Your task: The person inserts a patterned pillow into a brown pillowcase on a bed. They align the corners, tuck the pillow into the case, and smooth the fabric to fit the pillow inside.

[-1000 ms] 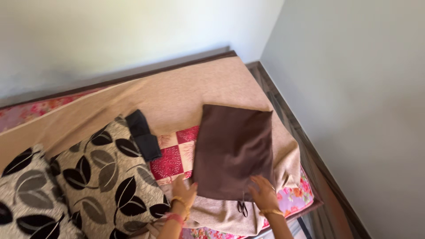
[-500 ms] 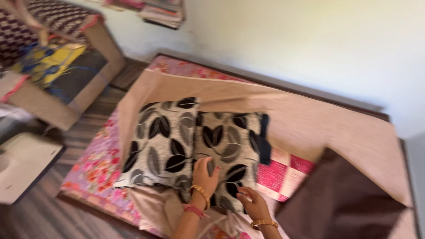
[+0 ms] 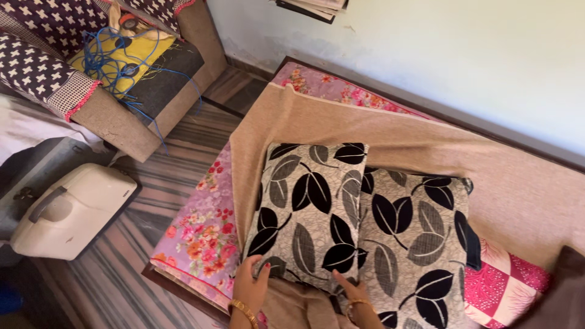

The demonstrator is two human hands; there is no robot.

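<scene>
Head view, looking down at a bed.

Cushions, two: square, beige fabric printed with black and grey leaves, lying side by side and touching on a tan woven blanket. The left leaf-print cushion overlaps the edge of the right leaf-print cushion.

Hands, two, both at the bottom edge. The left hand, gold bangle at the wrist, has its fingers spread open and laid against the lower left corner of the left cushion; it presses rather than grips. The right hand, also with a bangle, is tucked under the lower edge where the two cushions meet; whether its fingers are closed on the fabric cannot be told.

Bedding: one pink floral sheet under the blanket, showing at the left side and along the far wall; one red-and-cream checked cloth at lower right, beside the right cushion; one dark brown cloth, cut by the right edge.

Floor, striped grey and brown.

Cases, one: a white rounded hard case with a dark handle, at far left on the floor. Small markings on it are too small to tell.

Seating, one: a beige sofa at upper left, bearing dark cushions with white cross patterns, a yellow item and loose blue cord.
</scene>
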